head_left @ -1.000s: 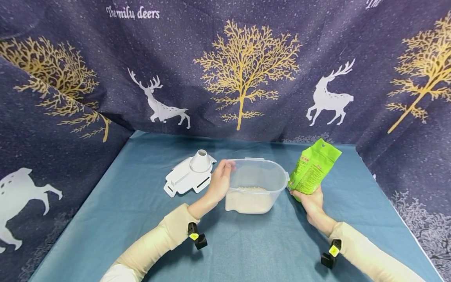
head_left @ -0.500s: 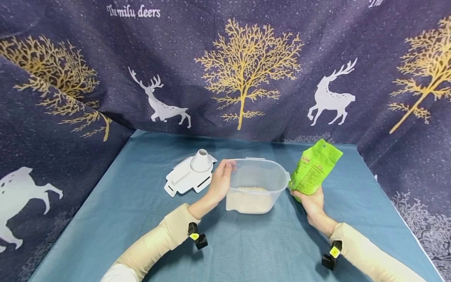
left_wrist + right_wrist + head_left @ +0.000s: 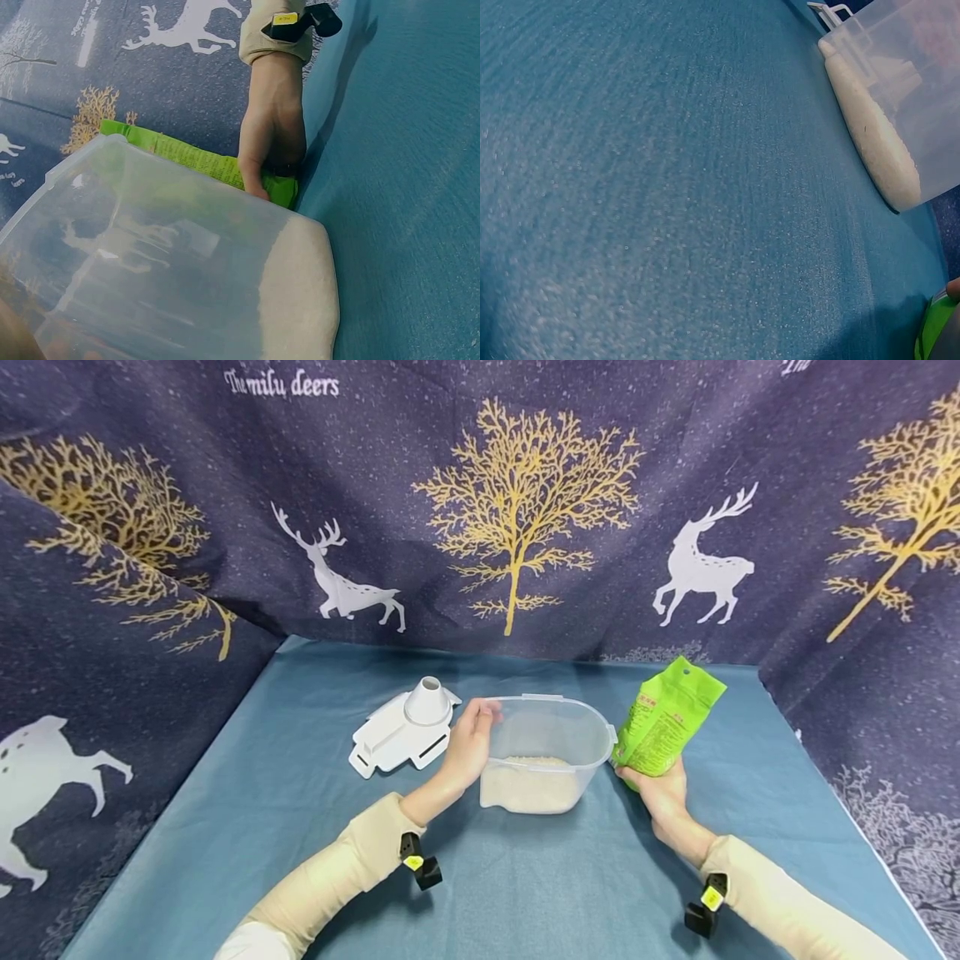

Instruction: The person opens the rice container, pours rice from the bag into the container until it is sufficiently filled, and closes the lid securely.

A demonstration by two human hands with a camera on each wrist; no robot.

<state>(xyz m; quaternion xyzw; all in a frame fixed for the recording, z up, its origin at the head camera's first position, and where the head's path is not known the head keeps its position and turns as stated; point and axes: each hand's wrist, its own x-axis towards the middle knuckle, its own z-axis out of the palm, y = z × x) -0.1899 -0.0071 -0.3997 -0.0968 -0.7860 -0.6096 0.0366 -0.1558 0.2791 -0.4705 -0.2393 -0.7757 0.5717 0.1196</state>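
Observation:
My left hand (image 3: pixel 468 747) grips the left rim of a clear plastic container (image 3: pixel 551 727), its fingertips showing through the wall. White grains that look like rice (image 3: pixel 536 789) fill the bottom of the container, which stands upright on the cloth. To its right, my right hand (image 3: pixel 663 793) holds a green printed bag (image 3: pixel 667 718) low down, tilted slightly to the right. Past the container (image 3: pixel 172 255) in the left wrist view, the thumb of the right hand (image 3: pixel 271 139) lies over the bag (image 3: pixel 202 159). Only a corner of the bag (image 3: pixel 934 326) enters the right wrist view.
A white lid (image 3: pixel 386 743) lies on the blue cloth (image 3: pixel 510 893) left of the container. On it sits a white cone-shaped piece (image 3: pixel 427 703), narrow end up. A dark curtain (image 3: pixel 450 527) with deer and trees hangs behind the table and along its sides.

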